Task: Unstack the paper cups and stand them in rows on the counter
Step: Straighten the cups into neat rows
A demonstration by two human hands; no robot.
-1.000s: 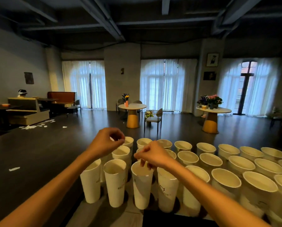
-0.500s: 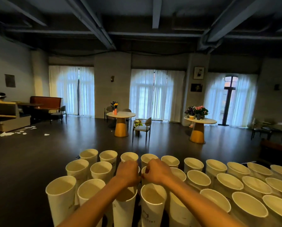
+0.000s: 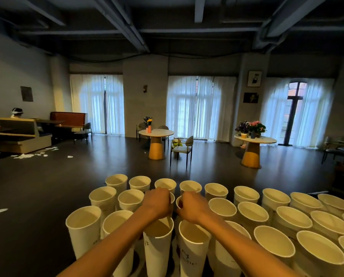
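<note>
Left hand (image 3: pixel 158 202) and right hand (image 3: pixel 193 205) curled into fists side by side over middle-row paper cups (image 3: pixel 223 206); grip contents hidden. Cups upright in rows.

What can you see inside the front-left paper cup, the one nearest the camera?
The front-left cup stands upright and open. Only its pale inner wall shows, with nothing in the visible part. Its bottom is out of sight below the rim.

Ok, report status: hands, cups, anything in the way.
Left hand and right hand both closed over middle-row cups. Grip hidden. Cups upright in rows. Nothing in the way.
</note>
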